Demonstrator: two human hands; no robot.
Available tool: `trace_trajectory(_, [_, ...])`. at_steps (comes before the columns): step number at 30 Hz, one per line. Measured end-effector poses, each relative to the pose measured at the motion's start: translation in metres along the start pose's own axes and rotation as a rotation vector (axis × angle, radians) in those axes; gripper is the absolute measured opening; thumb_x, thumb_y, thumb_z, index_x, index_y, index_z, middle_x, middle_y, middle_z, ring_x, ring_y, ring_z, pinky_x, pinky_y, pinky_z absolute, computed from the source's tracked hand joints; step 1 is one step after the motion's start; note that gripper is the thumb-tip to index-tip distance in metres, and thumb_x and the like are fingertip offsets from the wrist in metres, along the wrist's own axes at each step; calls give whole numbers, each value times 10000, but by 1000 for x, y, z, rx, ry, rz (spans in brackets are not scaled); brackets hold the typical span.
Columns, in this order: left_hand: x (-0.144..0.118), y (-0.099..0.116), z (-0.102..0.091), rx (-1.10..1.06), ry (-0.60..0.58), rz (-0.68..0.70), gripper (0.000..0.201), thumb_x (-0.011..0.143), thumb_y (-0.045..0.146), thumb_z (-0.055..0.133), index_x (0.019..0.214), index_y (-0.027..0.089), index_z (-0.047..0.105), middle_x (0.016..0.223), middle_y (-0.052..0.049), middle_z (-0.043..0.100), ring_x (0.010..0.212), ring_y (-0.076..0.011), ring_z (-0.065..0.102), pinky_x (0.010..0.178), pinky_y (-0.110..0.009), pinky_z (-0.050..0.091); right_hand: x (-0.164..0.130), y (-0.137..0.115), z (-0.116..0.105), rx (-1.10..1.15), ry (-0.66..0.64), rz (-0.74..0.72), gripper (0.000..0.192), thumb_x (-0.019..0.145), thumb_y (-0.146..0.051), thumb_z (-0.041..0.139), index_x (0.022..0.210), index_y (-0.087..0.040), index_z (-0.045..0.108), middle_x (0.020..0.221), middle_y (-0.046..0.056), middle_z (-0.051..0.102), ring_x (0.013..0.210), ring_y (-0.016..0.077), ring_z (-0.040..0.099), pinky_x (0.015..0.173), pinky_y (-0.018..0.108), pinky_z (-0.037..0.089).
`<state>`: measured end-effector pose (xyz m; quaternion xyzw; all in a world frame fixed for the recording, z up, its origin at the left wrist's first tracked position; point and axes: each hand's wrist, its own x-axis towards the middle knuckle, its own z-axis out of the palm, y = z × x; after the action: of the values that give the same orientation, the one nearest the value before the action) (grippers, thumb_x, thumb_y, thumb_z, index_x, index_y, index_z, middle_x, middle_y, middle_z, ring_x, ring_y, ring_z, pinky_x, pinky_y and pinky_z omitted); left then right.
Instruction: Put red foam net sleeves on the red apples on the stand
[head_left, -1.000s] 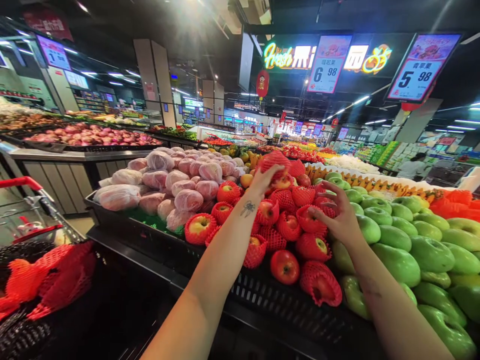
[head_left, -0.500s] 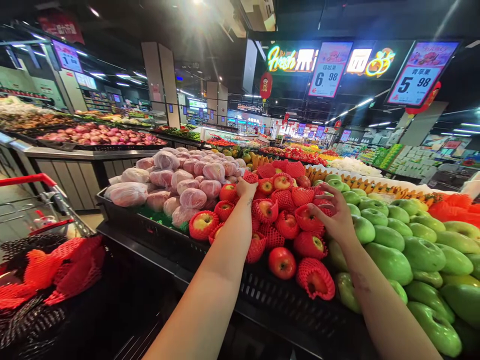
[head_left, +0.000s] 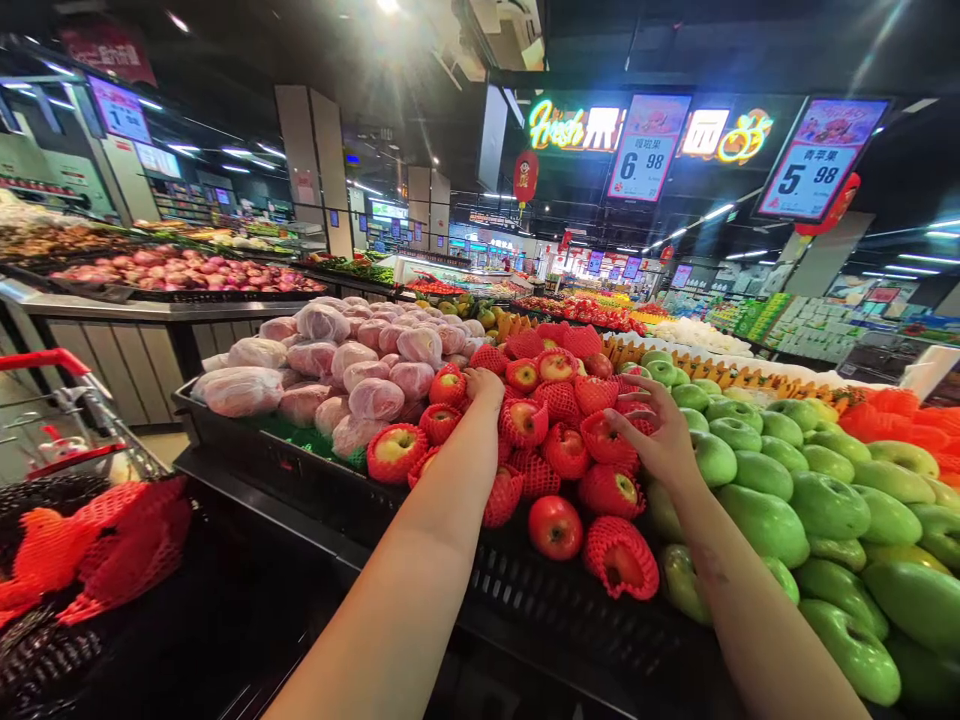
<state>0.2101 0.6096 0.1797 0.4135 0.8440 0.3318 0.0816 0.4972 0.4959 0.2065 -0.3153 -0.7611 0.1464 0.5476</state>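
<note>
Having come down from its raised position a second earlier, the left hand (head_left: 484, 385) rested loosely open on a netted red apple (head_left: 448, 385) toward the display bin's (head_left: 247, 440) back edge, while the right hand (head_left: 660, 440) spread open-fingered over another netted apple (head_left: 606, 440) mid-pile.

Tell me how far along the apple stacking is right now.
Done: most red apples sit piled in red foam nets. In hand: the left hand rests on a netted apple at the pile's top; the right hand steadies another. Left: one bare apple lies at the front, and loose nets fill the cart.
</note>
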Motion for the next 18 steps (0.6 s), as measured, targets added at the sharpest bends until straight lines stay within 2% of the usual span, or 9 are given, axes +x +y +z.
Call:
trace_trajectory(3, [4,4,4,4,-1,-84,496,1037,355,630,1479,137,575,1631,-190,484,1510,-345,478,1188,-573,472,0,-2,0,6,-6,-7,531,856,-535,808,1293,-286,640,1378,86,647,1054,225,674,824,408,616])
trace_trajectory(7, [5,9,5,4,23,-117,508,1059,322,570,1517,105,542,1642,-238,459,1529,-367,450,1146,-545,513,1,-5,-2,-20,-13,-38,503,861,-525,801,1276,-280,658,1327,84,663,1035,224,677,814,406,622])
trace_trajectory(11, [7,13,4,19,54,-139,556,1044,373,610,1552,171,508,1682,-181,417,1542,-357,426,1186,-583,470,2,-9,-3,-33,0,-62,478,863,-522,795,1248,-267,675,1280,86,676,1006,222,687,777,392,628])
trace_trajectory(18, [16,12,1,26,60,-163,499,1014,382,670,1462,179,586,1577,-152,528,1436,-332,536,1168,-593,483,0,-13,-2,-47,0,-102,400,870,-484,790,1187,-252,718,1266,92,681,960,217,688,768,396,633])
